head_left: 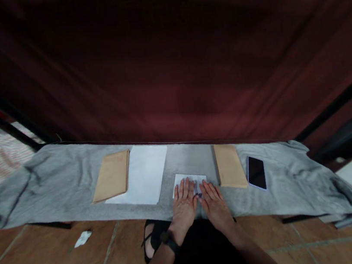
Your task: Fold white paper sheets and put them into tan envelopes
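Observation:
A small folded sheet of white paper (182, 177) lies on the grey cloth in front of me, near its front edge. My left hand (183, 198) rests flat on the left part of this paper, fingers stretched out. On its right part lies my right hand (213, 199), also flat with fingers extended. The thumbs nearly meet at the middle. Much of the paper is hidden under both hands. Just right of my right hand is a brown envelope stack (229, 166). Larger white sheets (145, 173) lie left of my left hand.
Another stack of brown envelopes (111, 175) overlaps the white sheets. A phone (256, 173) with a dark screen lies at the right. The grey cloth (62, 183) covers a long narrow surface before a dark red curtain (169, 85). A paper scrap (82, 238) is on the tiled floor.

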{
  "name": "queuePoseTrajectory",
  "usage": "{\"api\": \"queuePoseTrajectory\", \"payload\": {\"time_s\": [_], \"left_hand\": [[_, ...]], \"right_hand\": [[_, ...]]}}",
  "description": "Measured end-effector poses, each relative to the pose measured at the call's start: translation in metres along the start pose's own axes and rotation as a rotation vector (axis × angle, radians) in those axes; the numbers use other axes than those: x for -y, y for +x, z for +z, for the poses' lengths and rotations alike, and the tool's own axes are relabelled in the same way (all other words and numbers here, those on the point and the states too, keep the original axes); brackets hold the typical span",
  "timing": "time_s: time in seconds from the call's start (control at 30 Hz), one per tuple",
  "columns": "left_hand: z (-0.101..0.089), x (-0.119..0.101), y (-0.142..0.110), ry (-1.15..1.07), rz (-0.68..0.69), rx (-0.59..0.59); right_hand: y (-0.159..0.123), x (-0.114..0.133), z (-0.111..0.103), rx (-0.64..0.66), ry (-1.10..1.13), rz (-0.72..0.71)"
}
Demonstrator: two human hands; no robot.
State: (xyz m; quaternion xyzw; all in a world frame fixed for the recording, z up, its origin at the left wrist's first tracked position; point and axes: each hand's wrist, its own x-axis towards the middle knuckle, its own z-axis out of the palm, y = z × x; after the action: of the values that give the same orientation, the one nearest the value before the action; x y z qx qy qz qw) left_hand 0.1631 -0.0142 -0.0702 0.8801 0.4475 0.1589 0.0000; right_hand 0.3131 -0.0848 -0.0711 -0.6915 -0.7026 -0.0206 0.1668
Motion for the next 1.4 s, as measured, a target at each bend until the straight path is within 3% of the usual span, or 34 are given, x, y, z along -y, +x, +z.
{"api": "queuePoseTrajectory", "payload": {"time_s": [0.23,0.47,0.67,0.93,1.03,1.1,1.17,1.27,1.4], "left_hand": [[0.001,0.003,-0.002,-0.01,-0.006,0.042],[0.002,0.002,-0.001,-0.058,-0.024,0.053],[-0.003,-0.004,-0.002,-0.065,-0.027,0.07],[-0.02,-0.004,-0.003,-0.028,0.075,0.012],[-0.03,-0.005,0.0,-0.009,0.161,0.006],[-0.037,-0.008,0.004,0.003,0.216,-0.007],[-0.042,-0.011,0.009,0.008,0.254,-0.024],[-0.046,-0.015,0.014,0.002,0.272,-0.021],[-0.036,-0.016,0.01,-0.029,0.257,0.049]], "right_hand": [[-0.005,0.004,0.009,0.023,0.046,0.012],[0.053,-0.022,-0.002,0.025,0.192,0.077],[0.081,-0.022,-0.006,0.134,0.163,0.126],[0.094,-0.024,-0.021,0.035,0.333,0.163],[0.098,-0.028,-0.037,-0.131,0.431,0.15],[0.096,-0.028,-0.047,-0.279,0.495,0.12],[0.086,-0.026,-0.051,-0.325,0.498,0.069],[0.058,-0.018,-0.042,-0.201,0.411,0.026],[0.016,-0.011,-0.017,-0.031,0.363,0.044]]}}
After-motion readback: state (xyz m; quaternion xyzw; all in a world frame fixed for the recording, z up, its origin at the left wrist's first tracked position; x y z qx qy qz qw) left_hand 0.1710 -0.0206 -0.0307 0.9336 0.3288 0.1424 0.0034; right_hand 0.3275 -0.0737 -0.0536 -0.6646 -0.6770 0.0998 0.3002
